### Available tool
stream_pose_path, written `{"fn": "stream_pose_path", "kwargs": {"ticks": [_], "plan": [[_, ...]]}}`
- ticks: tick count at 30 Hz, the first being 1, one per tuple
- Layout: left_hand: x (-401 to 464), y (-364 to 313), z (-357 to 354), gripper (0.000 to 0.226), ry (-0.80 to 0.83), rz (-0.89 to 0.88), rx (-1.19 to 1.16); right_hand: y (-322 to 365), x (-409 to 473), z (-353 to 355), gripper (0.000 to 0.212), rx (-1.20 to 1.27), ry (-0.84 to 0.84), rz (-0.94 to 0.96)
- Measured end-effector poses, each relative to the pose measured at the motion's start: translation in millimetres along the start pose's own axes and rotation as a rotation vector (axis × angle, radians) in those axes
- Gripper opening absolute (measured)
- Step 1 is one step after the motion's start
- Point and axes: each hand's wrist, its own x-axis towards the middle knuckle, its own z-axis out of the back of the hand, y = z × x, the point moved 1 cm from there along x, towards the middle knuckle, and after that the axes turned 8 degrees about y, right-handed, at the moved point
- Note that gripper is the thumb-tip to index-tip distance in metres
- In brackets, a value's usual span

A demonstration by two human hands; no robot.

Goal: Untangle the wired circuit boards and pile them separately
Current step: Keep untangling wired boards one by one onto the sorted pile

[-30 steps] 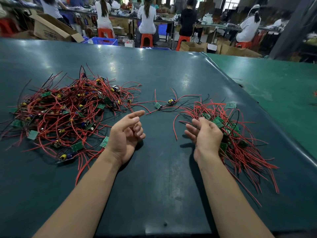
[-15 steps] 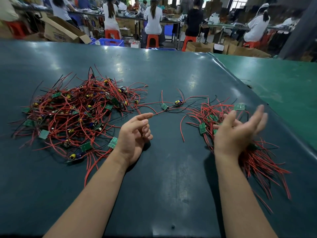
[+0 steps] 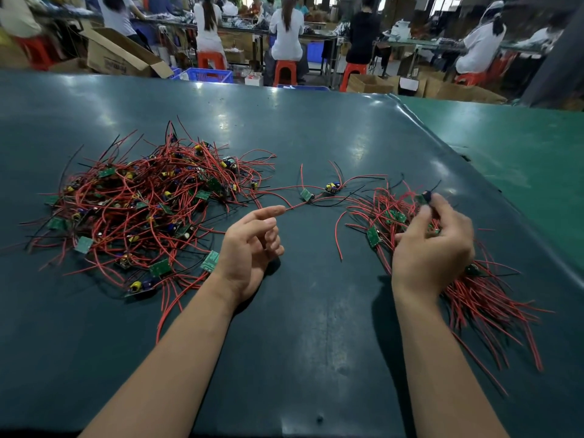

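A big tangle of small green circuit boards with red and black wires (image 3: 142, 203) lies on the dark table at the left. A smaller, sorted pile of wired boards (image 3: 467, 279) lies at the right. Two loose boards (image 3: 319, 192) sit between the piles. My left hand (image 3: 249, 248) rests on its edge beside the tangle, fingers relaxed, holding nothing; a red wire end lies at its forefinger tip. My right hand (image 3: 433, 245) hovers over the right pile and pinches a small board (image 3: 425, 197) between fingertips.
The dark green table (image 3: 300, 343) stretches toward me; a lighter green table (image 3: 521, 147) adjoins at the right. Beyond the far edge are cardboard boxes (image 3: 120, 55), a blue crate (image 3: 208, 74), orange stools and several seated people at benches.
My right hand moved right from the table's middle over the sorted pile and closed its fingertips on a board. My left hand has stayed in place.
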Motion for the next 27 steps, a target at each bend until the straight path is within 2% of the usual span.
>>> {"fn": "stream_pose_path", "kwargs": {"ticks": [2, 4, 7, 11, 13, 15, 17, 18, 20, 22, 25, 27], "plan": [[1.6, 0.4, 0.6, 0.024, 0.013, -0.001, 0.001, -0.2, 0.4, 2.7, 0.037, 0.07, 0.001, -0.164], [1.9, 0.5, 1.7, 0.028, 0.02, 0.003, 0.006, 5.0, -1.3, 3.3, 0.041, 0.1, -0.007, -0.18], [2.3, 0.7, 2.6, 0.03, 0.018, 0.006, 0.008, 7.6, -7.3, 0.8, 0.038, 0.004, 0.049, -0.146], [1.5, 0.1, 1.4, 0.023, 0.001, 0.001, 0.037, -10.5, -5.7, -5.8, 0.041, -0.084, 0.221, -0.326], [1.4, -0.3, 0.6, 0.022, -0.012, 0.005, 0.041, -16.8, -1.9, -5.3, 0.045, -0.05, 0.23, -0.382], [1.5, -0.4, 0.9, 0.022, -0.01, 0.002, 0.035, -11.0, 0.0, -1.7, 0.047, -0.009, 0.127, -0.279], [2.2, -0.3, 1.0, 0.022, -0.017, 0.005, 0.046, 0.0, -6.1, -1.3, 0.042, 0.007, 0.13, -0.051], [2.1, 0.6, 0.5, 0.022, -0.03, 0.004, 0.059, 5.1, -12.7, -4.4, 0.037, 0.011, 0.203, 0.041], [2.1, 3.7, -1.4, 0.022, -0.09, -0.029, 0.113, 9.4, -24.4, -14.8, 0.03, 0.019, 0.442, 0.049], [0.0, 5.3, -1.8, 0.02, -0.215, -0.156, 0.337, 1.9, -26.6, -24.3, 0.025, -0.038, 0.599, -0.066], [-8.8, 3.6, -4.4, 0.009, -0.362, -0.452, 0.993, -11.5, -18.3, -27.1, 0.024, -0.055, 0.579, -0.277], [-13.3, 1.1, -4.2, 0.019, -0.474, -0.516, 1.371, -13.8, -16.0, -27.1, 0.02, -0.045, 0.55, -0.308]]}}
